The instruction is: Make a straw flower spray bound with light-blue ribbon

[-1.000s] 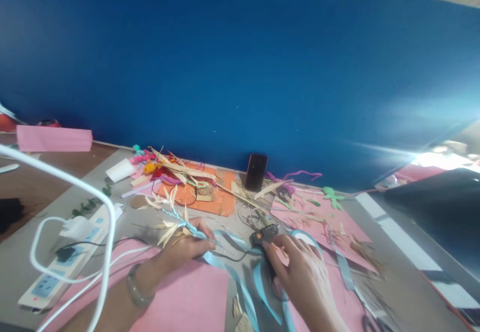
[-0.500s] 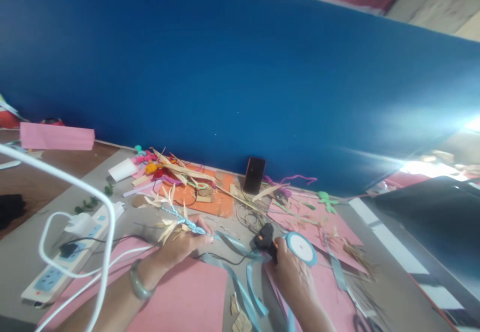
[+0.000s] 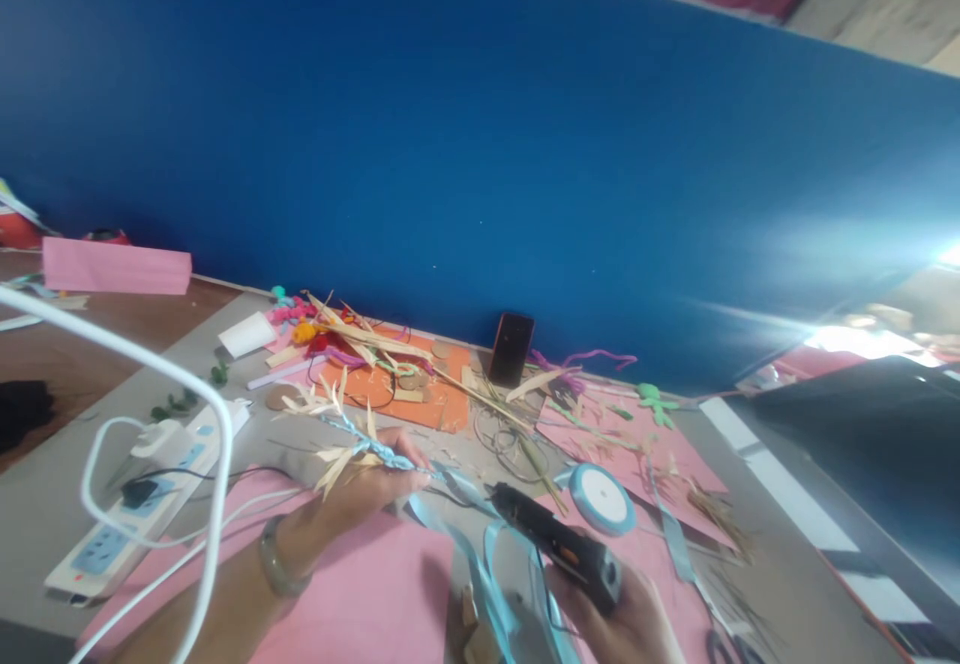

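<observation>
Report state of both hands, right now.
Left hand: closed, holding the blue-wrapped stem between thumb and fingers.
Right hand: closed, holding the black glue gun.

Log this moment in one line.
left hand: holds ribbon-wrapped stem; right hand: holds black glue gun; nearby: ribbon spool

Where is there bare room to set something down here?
Barest: the grey tabletop between the brown surface and the power strip, and the pink sheet between the left forearm and the blue ribbon. Crowded: between the left hand and right hand, with ribbon and glue gun, and at the back, where dry strips pile over the orange sheet.
</observation>
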The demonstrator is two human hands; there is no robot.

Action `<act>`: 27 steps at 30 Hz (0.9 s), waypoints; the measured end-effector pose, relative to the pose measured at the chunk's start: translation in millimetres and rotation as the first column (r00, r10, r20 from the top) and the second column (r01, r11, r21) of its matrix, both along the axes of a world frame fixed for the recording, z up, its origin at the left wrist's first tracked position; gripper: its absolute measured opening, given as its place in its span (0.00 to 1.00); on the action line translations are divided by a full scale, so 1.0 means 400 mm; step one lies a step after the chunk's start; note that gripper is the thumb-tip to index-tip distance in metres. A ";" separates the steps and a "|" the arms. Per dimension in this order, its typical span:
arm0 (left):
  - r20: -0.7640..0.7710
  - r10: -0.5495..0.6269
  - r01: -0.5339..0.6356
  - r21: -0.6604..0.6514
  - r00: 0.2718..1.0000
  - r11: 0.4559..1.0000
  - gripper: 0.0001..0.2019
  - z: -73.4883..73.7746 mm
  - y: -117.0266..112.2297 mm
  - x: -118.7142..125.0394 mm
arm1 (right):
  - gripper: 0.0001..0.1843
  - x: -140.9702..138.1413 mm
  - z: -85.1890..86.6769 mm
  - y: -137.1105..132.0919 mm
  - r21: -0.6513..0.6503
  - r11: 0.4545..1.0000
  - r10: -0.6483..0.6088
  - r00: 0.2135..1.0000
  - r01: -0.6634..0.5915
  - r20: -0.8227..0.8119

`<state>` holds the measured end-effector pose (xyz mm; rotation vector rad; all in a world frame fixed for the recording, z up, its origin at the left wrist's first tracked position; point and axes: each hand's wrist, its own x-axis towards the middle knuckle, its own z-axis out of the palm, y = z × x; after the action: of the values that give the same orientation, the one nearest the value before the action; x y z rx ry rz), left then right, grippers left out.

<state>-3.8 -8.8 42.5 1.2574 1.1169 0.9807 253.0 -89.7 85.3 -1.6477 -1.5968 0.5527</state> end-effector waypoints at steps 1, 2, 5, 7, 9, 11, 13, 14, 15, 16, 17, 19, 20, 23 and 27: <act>-0.007 0.002 -0.002 0.001 1.000 1.000 0.06 0.002 -0.001 0.001 | 0.23 -0.012 0.004 -0.002 -0.006 1.000 0.005 1.000 -0.005 -0.011; -0.006 -0.004 0.004 0.002 1.000 1.000 0.06 0.003 -0.001 0.001 | 0.24 -0.023 0.006 -0.002 -0.015 1.000 0.010 1.000 -0.010 -0.019; 0.037 -0.049 0.049 0.016 0.998 0.999 0.07 0.013 -0.003 -0.004 | 0.25 -0.045 0.002 0.006 -0.061 0.997 0.038 0.998 -0.040 -0.044; 0.058 -0.086 0.085 0.020 0.995 0.996 0.07 0.022 -0.006 -0.009 | 0.24 -0.052 -0.005 0.014 -0.094 0.992 0.072 0.996 -0.078 -0.060; 0.052 -0.102 0.101 0.008 0.993 0.995 0.08 0.031 -0.008 -0.014 | 0.24 -0.055 -0.014 0.024 -0.114 0.983 0.135 0.988 -0.143 -0.072; 0.053 -0.096 0.096 -0.010 0.994 0.995 0.08 0.037 -0.010 -0.016 | 0.24 -0.055 -0.020 0.032 -0.125 0.972 0.192 0.978 -0.201 -0.078; 0.069 -0.084 0.085 -0.014 0.994 0.996 0.07 0.039 -0.011 -0.016 | 0.24 -0.056 -0.024 0.037 -0.130 0.964 0.225 0.971 -0.234 -0.082; 0.078 -0.080 0.081 -0.014 0.994 0.997 0.07 0.039 -0.011 -0.015 | 0.23 -0.057 -0.025 0.038 -0.134 0.962 0.227 0.970 -0.236 -0.081; 0.086 -0.074 0.075 -0.013 0.994 0.997 0.06 0.039 -0.012 -0.014 | 0.23 -0.058 -0.025 0.038 -0.139 0.962 0.225 0.971 -0.235 -0.080; 0.093 -0.072 0.074 -0.014 0.993 0.997 0.06 0.039 -0.012 -0.013 | 0.22 -0.060 -0.024 0.038 -0.145 0.961 0.228 0.970 -0.237 -0.080; 0.103 -0.071 0.073 -0.014 0.992 0.997 0.06 0.039 -0.012 -0.011 | 0.22 -0.063 -0.023 0.037 -0.151 0.959 0.231 0.970 -0.241 -0.081; 0.124 -0.071 0.073 -0.013 0.990 0.997 0.06 0.040 -0.012 -0.010 | 0.21 -0.067 -0.020 0.037 -0.161 0.955 0.237 0.968 -0.248 -0.085; 0.130 -0.073 0.075 -0.011 0.989 0.997 0.06 0.042 -0.012 -0.010 | 0.21 -0.068 -0.020 0.037 -0.162 0.954 0.240 0.967 -0.251 -0.087; 0.122 -0.077 0.079 -0.012 0.990 0.997 0.06 0.050 -0.014 -0.012 | 0.22 -0.066 -0.025 0.040 -0.155 0.953 0.249 0.965 -0.260 -0.087; 0.117 -0.072 0.075 -0.017 0.991 0.997 0.05 0.063 -0.016 -0.014 | 0.22 -0.056 -0.041 0.045 -0.140 0.948 0.280 0.958 -0.287 -0.064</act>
<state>-9.3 -15.2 67.9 1.2004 0.9819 0.9716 230.6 -71.7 68.9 -1.5070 -1.8110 0.8676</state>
